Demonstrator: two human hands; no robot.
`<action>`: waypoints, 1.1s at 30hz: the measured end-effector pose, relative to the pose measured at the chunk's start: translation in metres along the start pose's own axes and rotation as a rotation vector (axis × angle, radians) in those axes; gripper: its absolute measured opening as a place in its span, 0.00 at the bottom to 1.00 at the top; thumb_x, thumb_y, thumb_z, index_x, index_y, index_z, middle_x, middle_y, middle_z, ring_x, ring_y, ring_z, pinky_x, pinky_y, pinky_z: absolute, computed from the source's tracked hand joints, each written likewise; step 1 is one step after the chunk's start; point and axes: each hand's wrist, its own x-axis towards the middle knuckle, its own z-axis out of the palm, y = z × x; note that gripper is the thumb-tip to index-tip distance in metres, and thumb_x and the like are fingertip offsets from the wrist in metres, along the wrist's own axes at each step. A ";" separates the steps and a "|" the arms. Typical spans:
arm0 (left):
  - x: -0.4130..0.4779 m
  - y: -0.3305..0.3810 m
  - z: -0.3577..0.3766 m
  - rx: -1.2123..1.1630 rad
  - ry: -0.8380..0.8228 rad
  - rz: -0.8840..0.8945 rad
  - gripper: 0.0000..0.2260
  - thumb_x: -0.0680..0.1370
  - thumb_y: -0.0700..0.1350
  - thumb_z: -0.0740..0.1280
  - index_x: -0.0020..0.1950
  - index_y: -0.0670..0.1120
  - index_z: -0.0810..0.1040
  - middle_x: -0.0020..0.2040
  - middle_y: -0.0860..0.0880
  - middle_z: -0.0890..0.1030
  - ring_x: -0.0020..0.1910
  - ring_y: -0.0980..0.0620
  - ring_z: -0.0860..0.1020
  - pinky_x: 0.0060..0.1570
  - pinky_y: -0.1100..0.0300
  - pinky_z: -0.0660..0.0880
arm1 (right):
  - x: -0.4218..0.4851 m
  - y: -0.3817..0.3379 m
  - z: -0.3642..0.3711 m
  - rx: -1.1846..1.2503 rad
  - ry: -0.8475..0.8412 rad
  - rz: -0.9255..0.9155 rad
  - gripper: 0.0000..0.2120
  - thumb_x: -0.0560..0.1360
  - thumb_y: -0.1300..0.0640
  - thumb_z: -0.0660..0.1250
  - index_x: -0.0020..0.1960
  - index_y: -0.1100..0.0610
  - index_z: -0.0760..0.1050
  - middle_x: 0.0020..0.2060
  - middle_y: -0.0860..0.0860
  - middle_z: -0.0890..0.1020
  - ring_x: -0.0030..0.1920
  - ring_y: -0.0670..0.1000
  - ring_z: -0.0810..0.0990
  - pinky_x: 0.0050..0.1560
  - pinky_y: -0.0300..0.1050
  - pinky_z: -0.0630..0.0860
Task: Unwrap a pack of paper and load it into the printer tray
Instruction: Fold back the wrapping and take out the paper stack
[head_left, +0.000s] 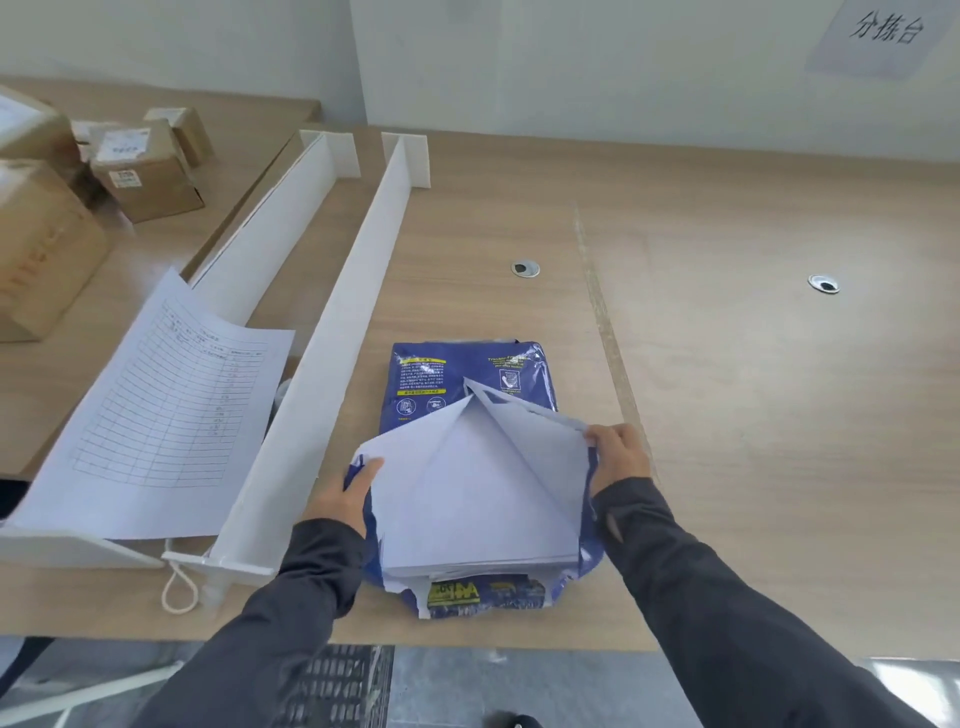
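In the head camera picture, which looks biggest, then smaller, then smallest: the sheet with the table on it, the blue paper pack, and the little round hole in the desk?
1. The printed sheet, though the blue paper pack looks close in size, so that order is unsure.
2. The blue paper pack.
3. The round desk hole, clearly smallest, though it lies farther from the camera.

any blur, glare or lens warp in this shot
Head view: wide-angle warp bows the white dividers and the table edge; the cardboard boxes at far left look soft; light is even, with small glints on the blue wrapper; both the left hand and right hand look fairly sharp.
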 end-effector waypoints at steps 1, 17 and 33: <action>0.006 -0.002 0.001 0.047 0.053 0.032 0.19 0.79 0.43 0.59 0.70 0.42 0.66 0.66 0.43 0.70 0.69 0.42 0.66 0.71 0.56 0.58 | 0.007 0.007 -0.001 -0.057 -0.033 0.060 0.18 0.74 0.71 0.60 0.63 0.62 0.72 0.62 0.61 0.70 0.60 0.57 0.70 0.48 0.35 0.62; 0.024 0.007 0.026 0.266 0.006 0.635 0.20 0.82 0.48 0.37 0.68 0.64 0.57 0.77 0.47 0.36 0.75 0.65 0.50 0.75 0.60 0.47 | 0.011 -0.007 0.034 -0.612 -0.221 -0.596 0.13 0.66 0.60 0.69 0.51 0.59 0.78 0.57 0.53 0.70 0.49 0.55 0.81 0.43 0.40 0.80; 0.013 0.002 0.035 0.595 -0.125 0.608 0.33 0.60 0.67 0.51 0.47 0.51 0.85 0.52 0.53 0.86 0.61 0.50 0.67 0.53 0.51 0.64 | -0.008 0.020 0.041 -0.609 -0.493 -0.982 0.35 0.51 0.29 0.69 0.49 0.52 0.82 0.51 0.46 0.85 0.49 0.44 0.84 0.46 0.44 0.82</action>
